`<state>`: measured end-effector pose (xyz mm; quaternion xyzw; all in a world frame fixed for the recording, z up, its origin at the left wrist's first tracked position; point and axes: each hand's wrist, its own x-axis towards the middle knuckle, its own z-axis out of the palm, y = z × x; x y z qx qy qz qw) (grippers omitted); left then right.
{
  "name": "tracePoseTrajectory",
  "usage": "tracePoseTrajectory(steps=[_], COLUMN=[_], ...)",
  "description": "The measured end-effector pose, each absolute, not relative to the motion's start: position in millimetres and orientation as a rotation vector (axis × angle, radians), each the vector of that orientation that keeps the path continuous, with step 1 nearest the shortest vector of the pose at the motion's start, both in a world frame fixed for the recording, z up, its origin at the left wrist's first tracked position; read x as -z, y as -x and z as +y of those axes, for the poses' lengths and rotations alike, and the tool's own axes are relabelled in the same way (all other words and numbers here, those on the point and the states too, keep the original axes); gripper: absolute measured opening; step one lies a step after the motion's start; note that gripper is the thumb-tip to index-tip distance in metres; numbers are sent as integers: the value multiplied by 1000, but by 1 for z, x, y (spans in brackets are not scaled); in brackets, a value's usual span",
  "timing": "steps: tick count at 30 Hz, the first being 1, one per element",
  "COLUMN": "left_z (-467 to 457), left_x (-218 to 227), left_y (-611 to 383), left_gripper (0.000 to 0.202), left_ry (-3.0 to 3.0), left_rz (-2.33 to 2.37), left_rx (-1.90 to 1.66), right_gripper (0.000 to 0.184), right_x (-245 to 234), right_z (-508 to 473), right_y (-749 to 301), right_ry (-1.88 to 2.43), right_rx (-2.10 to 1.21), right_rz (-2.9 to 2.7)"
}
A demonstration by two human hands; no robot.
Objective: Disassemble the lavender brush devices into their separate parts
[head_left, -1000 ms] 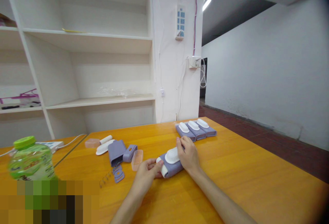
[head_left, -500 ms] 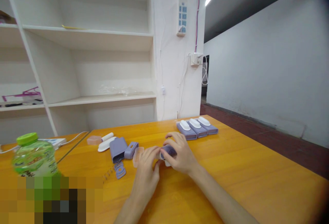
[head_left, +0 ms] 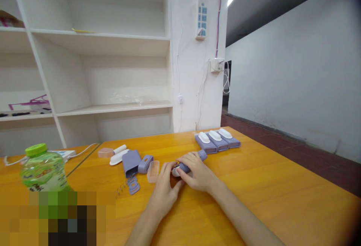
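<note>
Between my hands is a purple tubular part (head_left: 202, 155) with a white end (head_left: 176, 171); its exact kind I cannot make out. My right hand (head_left: 194, 170) wraps over its middle, leaving the purple far end sticking out at upper right. At the white end, my left hand (head_left: 165, 182) curls its fingers and thumb round it, partly hiding it. Just left of that hand lies a clear pinkish cover (head_left: 153, 171). Further left are a hollow purple case (head_left: 131, 162), a smaller purple piece with a slot (head_left: 146, 164), a flat purple plate (head_left: 134, 186) and a metal spring (head_left: 121, 190).
Three purple cases with white oval tops (head_left: 215, 137) sit side by side at the back. White pieces (head_left: 120, 157) and another pinkish cover (head_left: 105, 152) lie at back left. A green-capped bottle (head_left: 42, 170) stands on the left. Beyond the wooden table (head_left: 254, 193) are white shelves (head_left: 126, 43).
The tubular part has turned in my hands, so its purple far end now shows beyond my right hand. My right hand has moved slightly lower. The view has shifted slightly.
</note>
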<state>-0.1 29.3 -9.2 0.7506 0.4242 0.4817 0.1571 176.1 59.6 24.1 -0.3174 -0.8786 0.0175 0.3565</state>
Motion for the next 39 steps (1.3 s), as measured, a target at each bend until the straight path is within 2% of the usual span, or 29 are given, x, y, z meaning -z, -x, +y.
tracePoseTrajectory(steps=[5, 8, 12, 18, 25, 39], left_z=[33, 31, 30, 34, 28, 25], left_x=[12, 13, 14, 16, 11, 5], left_y=[-1, -2, -3, -2, -3, -4], left_gripper=[1, 10, 8, 5, 10, 12], left_ry=[-2131, -2134, -2120, -2111, -2114, -2109], left_rz=[1257, 1270, 1281, 1316, 1338, 1267], left_rx=[-1334, -1320, -1321, -1333, -1363, -1364], right_gripper=[29, 28, 30, 48, 34, 32], right_x=[-21, -22, -19, -10, -17, -18], right_z=[61, 62, 65, 75, 69, 63], right_y=[-178, -177, -174, -173, -175, -167], right_ry=[796, 882, 1084, 1326, 1289, 1329], right_rx=[-14, 59, 135, 59, 90, 207], right_rz=[-2241, -2176, -2087, -2002, -2036, -2108])
